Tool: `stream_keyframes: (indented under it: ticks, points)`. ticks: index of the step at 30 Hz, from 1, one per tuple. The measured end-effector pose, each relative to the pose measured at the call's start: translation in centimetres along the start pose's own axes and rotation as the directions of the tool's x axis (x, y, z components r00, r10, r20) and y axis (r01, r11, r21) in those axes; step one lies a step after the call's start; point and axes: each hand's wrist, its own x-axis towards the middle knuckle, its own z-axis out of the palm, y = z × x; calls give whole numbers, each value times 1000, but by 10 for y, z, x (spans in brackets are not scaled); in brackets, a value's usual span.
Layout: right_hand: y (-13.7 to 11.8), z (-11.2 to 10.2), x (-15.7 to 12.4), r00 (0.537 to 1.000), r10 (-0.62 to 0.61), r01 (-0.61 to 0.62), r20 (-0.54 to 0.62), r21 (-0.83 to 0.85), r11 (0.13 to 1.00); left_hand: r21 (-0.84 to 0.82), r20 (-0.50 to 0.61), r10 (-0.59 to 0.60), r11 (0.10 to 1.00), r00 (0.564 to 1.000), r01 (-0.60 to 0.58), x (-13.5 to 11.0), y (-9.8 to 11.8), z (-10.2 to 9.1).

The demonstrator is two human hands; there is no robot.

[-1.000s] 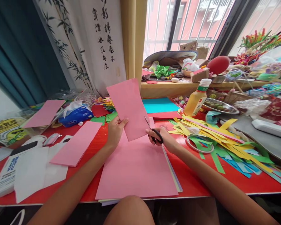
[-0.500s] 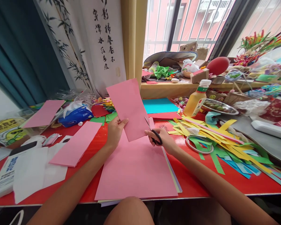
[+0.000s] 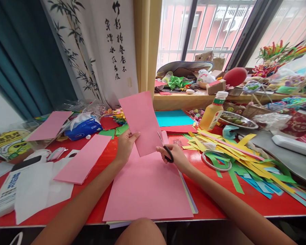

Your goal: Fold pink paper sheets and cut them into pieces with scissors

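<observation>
My left hand [image 3: 126,144] pinches the left edge of a pink paper sheet [image 3: 142,124], thumb on its front, and holds it up at a tilt. Black-handled scissors [image 3: 169,154] sit in my right hand [image 3: 176,155], with fingers through the loops. Their blades reach up along the sheet's lower right edge; whether they are cutting into it I cannot tell. Below both hands lies a stack of larger pink sheets [image 3: 148,190], with pale yellow and lilac edges showing underneath. Behind the scissors a narrow pink strip [image 3: 165,137] is partly visible.
Folded pink paper [image 3: 83,160] lies at left near a blue tissue pack [image 3: 83,126] and a white box [image 3: 5,190]. At right are yellow paper strips [image 3: 234,148], a tape roll [image 3: 216,160], a juice bottle [image 3: 213,111] and a metal plate [image 3: 238,119].
The view has tilted slightly upward. My right hand and the scissors have turned a little, the handles shifting slightly left. The sheet stays in my left hand.
</observation>
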Motion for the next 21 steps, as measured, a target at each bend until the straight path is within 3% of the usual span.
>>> stream_keyframes:
  ticks: [6,13,21]
  points:
    - [-1,-1,0,999,47,-47,1,4,999,-22,37,-36,999,999,36,-1,-1,2]
    - [4,0,1,1000,-25,24,-17,-33,999,32,34,-47,998,998,46,-3,0,1]
    - [-1,-1,0,999,26,-26,-31,-20,999,37,81,-46,998,996,43,-2,-3,1]
